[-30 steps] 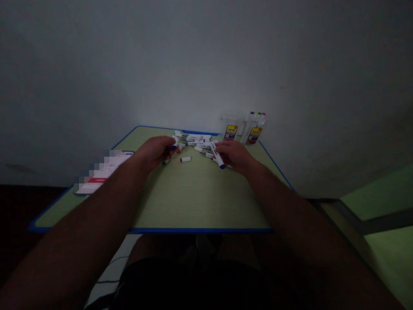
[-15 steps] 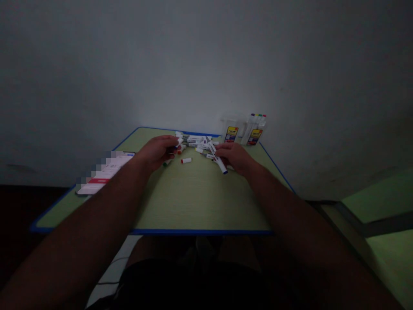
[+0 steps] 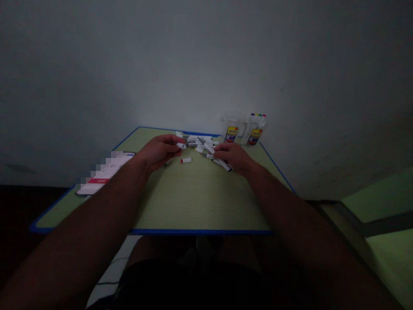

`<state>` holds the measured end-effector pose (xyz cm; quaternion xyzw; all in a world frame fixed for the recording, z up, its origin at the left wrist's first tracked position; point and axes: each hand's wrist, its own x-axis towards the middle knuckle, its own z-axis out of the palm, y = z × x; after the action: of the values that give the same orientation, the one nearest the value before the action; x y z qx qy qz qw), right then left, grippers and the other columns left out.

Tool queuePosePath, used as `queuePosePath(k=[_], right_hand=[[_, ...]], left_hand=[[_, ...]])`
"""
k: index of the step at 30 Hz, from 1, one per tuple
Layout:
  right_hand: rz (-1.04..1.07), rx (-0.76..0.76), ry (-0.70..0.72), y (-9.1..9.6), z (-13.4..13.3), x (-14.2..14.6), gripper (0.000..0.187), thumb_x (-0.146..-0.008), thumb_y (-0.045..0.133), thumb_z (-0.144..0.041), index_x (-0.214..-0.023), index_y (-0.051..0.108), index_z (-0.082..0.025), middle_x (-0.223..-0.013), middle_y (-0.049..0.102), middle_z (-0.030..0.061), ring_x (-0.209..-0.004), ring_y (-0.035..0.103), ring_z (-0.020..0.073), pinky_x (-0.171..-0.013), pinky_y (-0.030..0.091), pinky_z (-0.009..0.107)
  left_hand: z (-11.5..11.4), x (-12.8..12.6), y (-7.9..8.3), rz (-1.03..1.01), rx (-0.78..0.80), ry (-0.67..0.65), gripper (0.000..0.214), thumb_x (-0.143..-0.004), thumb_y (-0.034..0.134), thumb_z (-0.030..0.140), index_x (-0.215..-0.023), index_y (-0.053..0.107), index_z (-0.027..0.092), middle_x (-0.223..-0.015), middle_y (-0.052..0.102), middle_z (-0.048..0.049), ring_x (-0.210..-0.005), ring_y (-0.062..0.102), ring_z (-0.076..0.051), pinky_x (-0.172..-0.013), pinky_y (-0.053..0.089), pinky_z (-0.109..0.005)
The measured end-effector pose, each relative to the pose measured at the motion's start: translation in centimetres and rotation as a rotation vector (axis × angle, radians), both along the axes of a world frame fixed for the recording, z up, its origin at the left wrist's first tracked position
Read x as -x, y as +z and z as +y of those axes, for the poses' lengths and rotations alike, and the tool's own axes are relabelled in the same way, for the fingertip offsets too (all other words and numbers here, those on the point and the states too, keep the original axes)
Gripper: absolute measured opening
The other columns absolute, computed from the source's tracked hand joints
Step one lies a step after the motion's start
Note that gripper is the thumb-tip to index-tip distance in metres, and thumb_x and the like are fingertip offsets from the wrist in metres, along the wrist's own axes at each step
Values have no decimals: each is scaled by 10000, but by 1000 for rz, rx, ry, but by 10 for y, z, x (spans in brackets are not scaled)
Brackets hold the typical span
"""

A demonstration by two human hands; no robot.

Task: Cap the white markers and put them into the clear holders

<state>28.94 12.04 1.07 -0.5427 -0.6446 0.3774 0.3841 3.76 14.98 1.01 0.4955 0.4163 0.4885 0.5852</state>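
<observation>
My left hand [image 3: 161, 151] pinches a small white marker cap [image 3: 182, 146], its open end turned to the right. Between the fingers of my right hand [image 3: 235, 156] is a white marker [image 3: 209, 149], uncapped, with its grey tip end slanting up and to the left. Behind and between both hands lies a loose pile of white markers [image 3: 196, 139], some with grey ends bare. A white cap with a red end [image 3: 186, 160] rests on the table in front of the pile. Something with a green end [image 3: 167, 163] shows partly beneath my left hand.
Two clear plastic cases [image 3: 231, 134] with yellow labels stand at the back right; the right-hand case [image 3: 254, 134] holds several markers with coloured ends. A phone [image 3: 108, 172] lies on the left of the blue-edged table [image 3: 200, 202]. A wall [image 3: 180, 64] rises behind.
The cap in my left hand has turned and shifted slightly right and down. The marker in my right hand has tilted, its grey tip swinging left toward the cap.
</observation>
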Motion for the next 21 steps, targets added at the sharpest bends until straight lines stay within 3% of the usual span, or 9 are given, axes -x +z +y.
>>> queuePosePath(k=[14,21], right_hand=[[25,23,104,-7,3,-3,200,-672,692,-313,-798,724,-161,-582,563,-51,-497,407,77,-524,327,233],[11,14,117,-6,3,-2,178,-682,691,-303,-788,725,-163,-610,592,-32,-520,445,86,-534,342,237]], left_hand=[[-7,1,7,-116,20,2,209,-673,592,-66,-733,690,107,-892,702,-88,-775,656,-140,-693,569,-246],[-7,-1,9,-137,32,-5,227,-676,566,-93,-713,688,96,-861,703,-83,-726,653,-125,-647,562,-216]])
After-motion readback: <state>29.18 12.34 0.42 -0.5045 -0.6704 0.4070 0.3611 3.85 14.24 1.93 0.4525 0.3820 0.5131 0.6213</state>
